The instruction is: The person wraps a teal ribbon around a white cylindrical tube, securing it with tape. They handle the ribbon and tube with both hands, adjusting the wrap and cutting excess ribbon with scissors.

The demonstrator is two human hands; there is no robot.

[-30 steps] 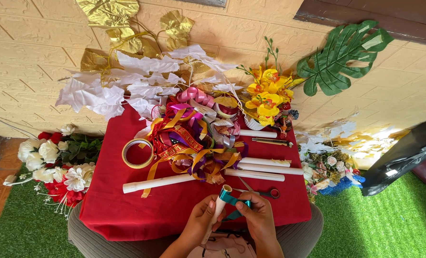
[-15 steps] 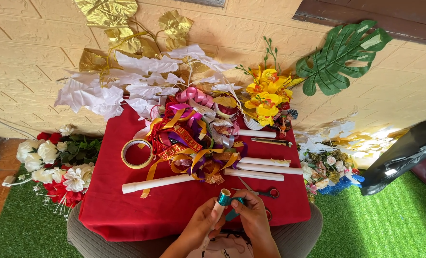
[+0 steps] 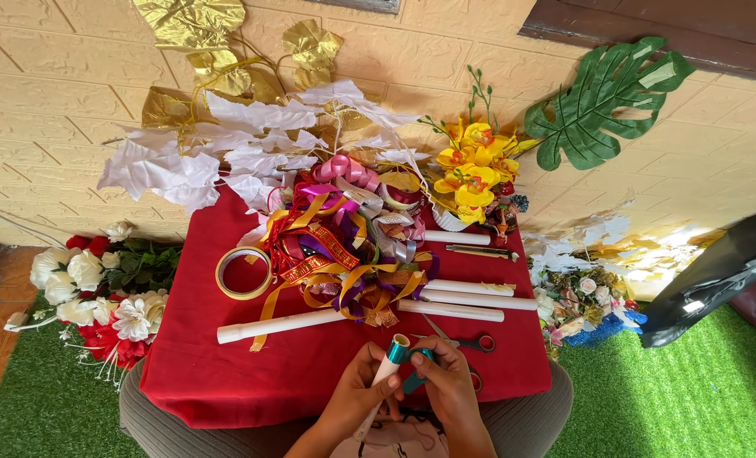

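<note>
My left hand (image 3: 357, 392) grips a white tube (image 3: 376, 392) held upright at the near edge of the red-covered table (image 3: 225, 373). A shiny teal ribbon (image 3: 408, 354) wraps the tube's top end. My right hand (image 3: 447, 386) pinches that teal ribbon against the tube, and a loose teal strip trails down between my hands. Just beyond my right hand lie scissors (image 3: 463, 341) with dark handles.
A heap of coloured ribbons (image 3: 344, 254) fills the table's middle, with a tape roll (image 3: 244, 273) to its left and several white tubes (image 3: 471, 297) to the right. Artificial flowers lie left (image 3: 98, 293), yellow blooms (image 3: 471, 170) at the back, green turf (image 3: 691, 390) around.
Both hands have drawn closer together around the tube's top, and the teal ribbon now covers more of its end. The tube tilts slightly more upright.
</note>
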